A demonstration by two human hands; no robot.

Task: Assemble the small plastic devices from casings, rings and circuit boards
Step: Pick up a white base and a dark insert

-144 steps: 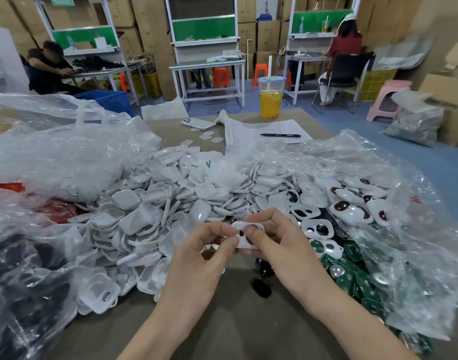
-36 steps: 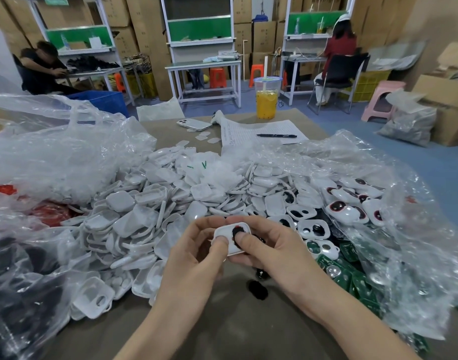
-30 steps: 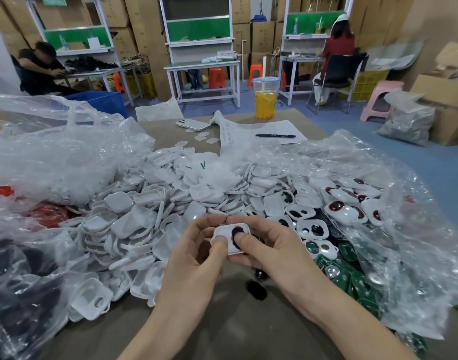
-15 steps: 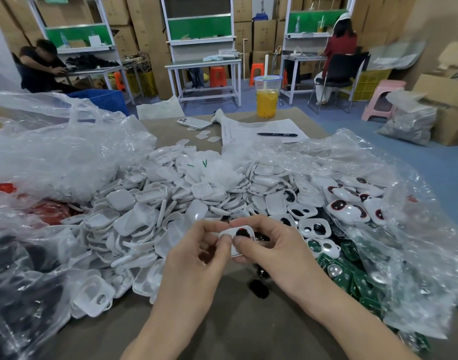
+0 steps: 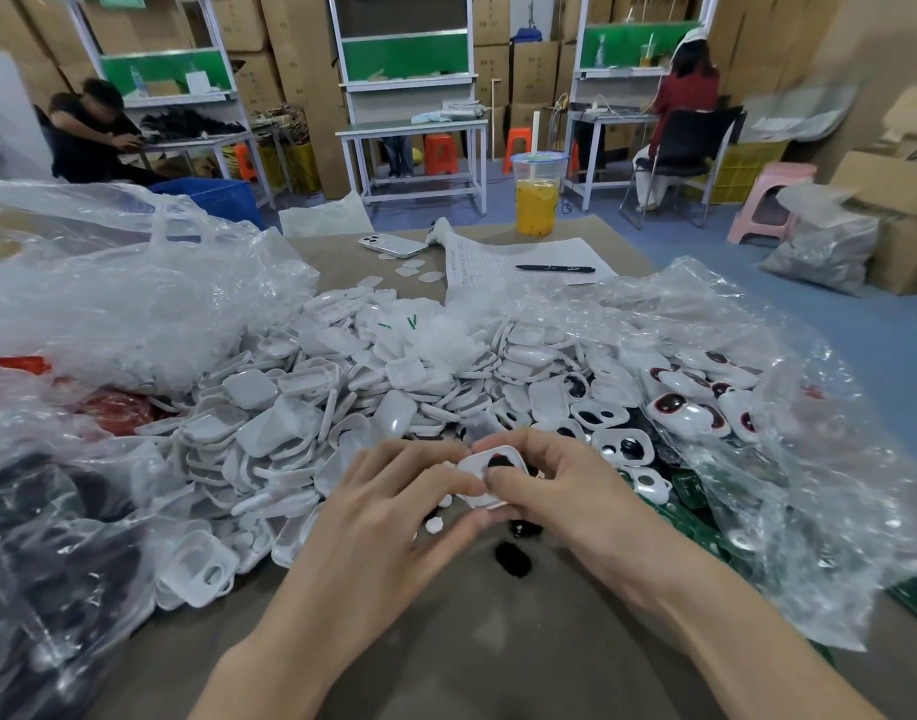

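Plainly, a small white rounded-rectangular plastic casing [image 5: 485, 475] with a glossy dark oval insert [image 5: 500, 461] in its opening was held above the matte brown table [image 5: 472, 657]. It sat at the near edge of a heap of smooth white plastic casing shells [image 5: 316, 407].

The left hand [image 5: 389, 517] lay palm down, fingers curled over the casing's left end and thumb at its lower edge. The right hand [image 5: 570, 491] gripped the right end, its thumb pressed on the top face just beside the insert. Both hands were thus clasped on the one part.

Two loose black oval pieces [image 5: 512, 558] lay on the table just below the hands. To the right, green circuit boards [image 5: 693, 504] showed partly under a crinkled clear plastic bag [image 5: 732, 356], which also covered white units with dark red-rimmed lenses [image 5: 690, 413]. A second crumpled clear bag [image 5: 108, 304] sat at the left. Beyond the heap were a clear cup of orange drink [image 5: 537, 200], a phone [image 5: 391, 245] and a printed sheet [image 5: 498, 257] bearing a black pen [image 5: 555, 268].

Compared with half a second earlier, the left hand had rolled further over the casing, hiding more of its left end. The casing itself remained in the same place.
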